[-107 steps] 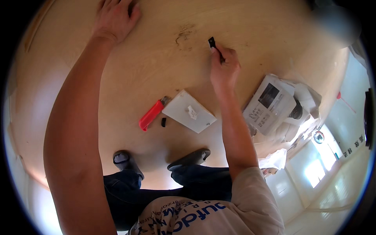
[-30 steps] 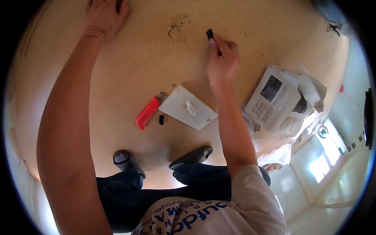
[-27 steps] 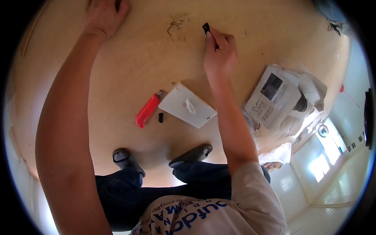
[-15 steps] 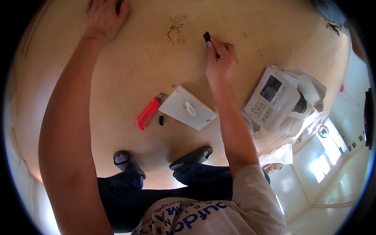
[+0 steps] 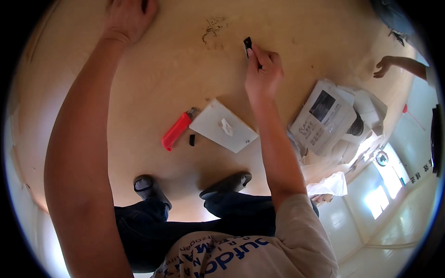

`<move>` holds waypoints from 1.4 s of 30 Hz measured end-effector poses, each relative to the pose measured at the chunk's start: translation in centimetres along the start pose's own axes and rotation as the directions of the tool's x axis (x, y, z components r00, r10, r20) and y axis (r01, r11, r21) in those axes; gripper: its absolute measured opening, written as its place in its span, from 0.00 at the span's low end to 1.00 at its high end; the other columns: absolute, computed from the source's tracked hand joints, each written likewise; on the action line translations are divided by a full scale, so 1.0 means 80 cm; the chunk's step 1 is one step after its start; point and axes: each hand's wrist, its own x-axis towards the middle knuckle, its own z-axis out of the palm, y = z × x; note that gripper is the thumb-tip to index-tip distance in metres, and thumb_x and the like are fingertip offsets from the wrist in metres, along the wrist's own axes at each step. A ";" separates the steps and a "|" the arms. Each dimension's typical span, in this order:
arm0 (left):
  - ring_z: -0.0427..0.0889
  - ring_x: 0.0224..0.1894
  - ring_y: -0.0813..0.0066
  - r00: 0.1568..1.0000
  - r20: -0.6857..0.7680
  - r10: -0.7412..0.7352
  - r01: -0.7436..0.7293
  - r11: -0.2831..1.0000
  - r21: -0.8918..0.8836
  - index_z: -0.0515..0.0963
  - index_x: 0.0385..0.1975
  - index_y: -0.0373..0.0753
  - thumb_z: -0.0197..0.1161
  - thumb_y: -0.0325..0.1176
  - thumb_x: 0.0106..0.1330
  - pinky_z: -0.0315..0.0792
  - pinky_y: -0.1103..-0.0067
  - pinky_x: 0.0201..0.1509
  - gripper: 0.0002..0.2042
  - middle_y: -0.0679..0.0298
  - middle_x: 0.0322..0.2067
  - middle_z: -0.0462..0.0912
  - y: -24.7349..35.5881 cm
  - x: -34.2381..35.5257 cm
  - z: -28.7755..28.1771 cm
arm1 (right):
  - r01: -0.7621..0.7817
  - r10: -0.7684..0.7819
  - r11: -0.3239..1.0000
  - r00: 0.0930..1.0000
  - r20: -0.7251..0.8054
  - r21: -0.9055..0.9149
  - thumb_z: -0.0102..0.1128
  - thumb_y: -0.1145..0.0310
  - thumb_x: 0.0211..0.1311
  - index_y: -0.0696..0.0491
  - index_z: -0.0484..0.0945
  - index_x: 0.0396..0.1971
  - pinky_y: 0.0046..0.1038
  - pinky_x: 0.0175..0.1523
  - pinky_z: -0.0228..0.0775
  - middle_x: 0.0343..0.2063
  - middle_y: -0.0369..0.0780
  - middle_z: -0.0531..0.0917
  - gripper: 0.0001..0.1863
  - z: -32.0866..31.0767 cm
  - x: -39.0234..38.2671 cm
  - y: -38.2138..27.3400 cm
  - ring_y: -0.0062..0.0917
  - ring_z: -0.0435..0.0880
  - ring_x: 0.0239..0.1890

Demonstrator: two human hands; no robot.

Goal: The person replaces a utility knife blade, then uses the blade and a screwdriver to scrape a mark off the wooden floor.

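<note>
My left hand (image 5: 129,18) rests on the pale wooden surface (image 5: 157,74) at the upper left, fingers apart and partly cut off by the frame edge. My right hand (image 5: 263,74) pinches a small black tool (image 5: 247,43) just right of dark scribbled marks (image 5: 212,31). Nearer me lie a red utility knife (image 5: 175,130), a small black piece (image 5: 192,140) and a white rectangular slab (image 5: 222,124) with a scrap of white material on it.
Crumpled printed paper or packaging (image 5: 327,116) lies at the right, with white sheeting (image 5: 327,185) below it. My slippered feet (image 5: 225,185) are near the lower middle. Another person's hand (image 5: 384,65) and blue clothing (image 5: 391,16) appear at the upper right edge.
Over the last second the other person's forearm and hand have come into view from the right edge. My right hand, still gripping the black tool, has shifted slightly about the marks.
</note>
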 end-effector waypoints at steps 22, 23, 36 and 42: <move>0.60 0.77 0.53 0.999 -0.014 0.043 -0.043 0.999 0.004 0.72 0.66 0.39 0.55 0.34 0.69 0.53 0.56 0.81 0.25 0.55 0.73 0.67 -0.004 0.000 0.003 | 0.054 -0.058 0.994 0.998 -0.036 -0.096 0.72 0.67 0.66 0.51 0.92 0.43 0.31 0.36 0.78 0.32 0.40 0.85 0.09 0.013 -0.001 -0.022 0.30 0.86 0.30; 0.60 0.77 0.53 0.999 -0.026 0.044 -0.044 0.999 0.017 0.72 0.66 0.39 0.55 0.34 0.69 0.53 0.56 0.81 0.25 0.55 0.73 0.67 -0.001 0.000 0.004 | 0.073 -0.076 0.991 0.997 -0.020 -0.115 0.72 0.67 0.66 0.51 0.92 0.43 0.31 0.36 0.78 0.32 0.40 0.85 0.09 0.014 0.000 -0.020 0.30 0.86 0.30; 0.61 0.76 0.53 1.000 0.015 0.022 -0.021 0.999 -0.024 0.72 0.67 0.38 0.54 0.35 0.69 0.51 0.57 0.82 0.25 0.54 0.72 0.68 -0.003 -0.001 -0.001 | 0.001 -0.001 1.000 1.000 -0.007 0.003 0.72 0.69 0.66 0.49 0.92 0.44 0.31 0.36 0.77 0.32 0.40 0.85 0.09 0.017 0.003 -0.025 0.29 0.86 0.30; 0.62 0.76 0.53 0.999 -0.011 0.047 -0.047 0.998 -0.031 0.73 0.66 0.39 0.54 0.35 0.69 0.52 0.56 0.82 0.25 0.54 0.72 0.68 -0.007 0.004 -0.001 | 0.058 -0.058 0.998 0.998 -0.033 -0.010 0.72 0.70 0.63 0.50 0.92 0.42 0.34 0.35 0.77 0.32 0.41 0.84 0.09 0.021 0.007 -0.024 0.33 0.84 0.31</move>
